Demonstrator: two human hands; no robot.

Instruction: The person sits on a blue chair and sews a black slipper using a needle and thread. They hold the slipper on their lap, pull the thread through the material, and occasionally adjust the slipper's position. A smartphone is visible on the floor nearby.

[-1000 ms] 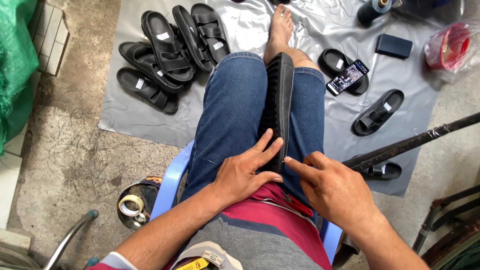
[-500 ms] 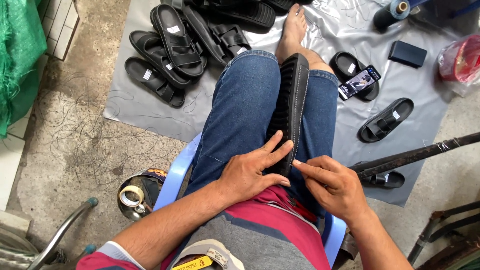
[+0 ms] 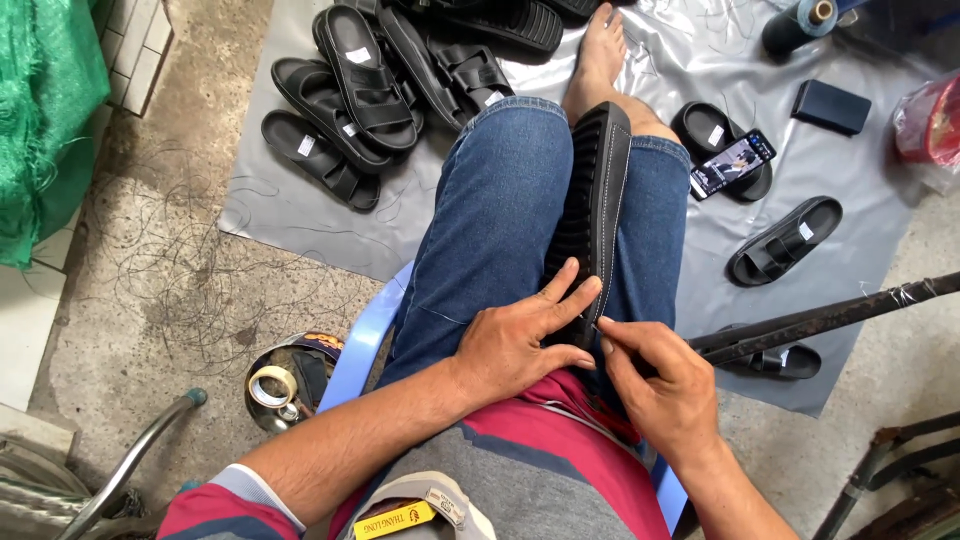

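1. You sit on a pale blue plastic chair [image 3: 362,335], in blue denim shorts, with a black sandal [image 3: 592,215] clamped on edge between your thighs, ribbed sole facing your left leg, toe end pointing away at knee height.
2. Your left hand [image 3: 520,340] lies flat on the near end of the sandal: fingers stretched out along the sole, thumb tucked under. It presses the sandal; no closed grip around it.
3. Your right hand [image 3: 660,385] sits just beside the left, at the sandal's near edge. Thumb and forefinger are pinched tight at the rim. What they pinch is too small to tell.
4. White stitching runs along the sandal's edge.
5. A grey plastic sheet [image 3: 280,215] covers the floor ahead of you. Your bare foot [image 3: 600,55] rests on it.
6. On the sheet's left part: a pile of black sandals [image 3: 380,85].
7. On its right part: a smartphone [image 3: 732,163] with lit screen lying across a sandal, another sandal [image 3: 785,240] nearer you, a dark flat box [image 3: 832,107] and a thread spool [image 3: 797,27] at the far edge.
8. A dark rod [image 3: 830,318] slants in from the right, ending near your right hand.
9. Left of the chair, on the concrete: a metal bowl [image 3: 292,385] holding a tape roll [image 3: 271,385].
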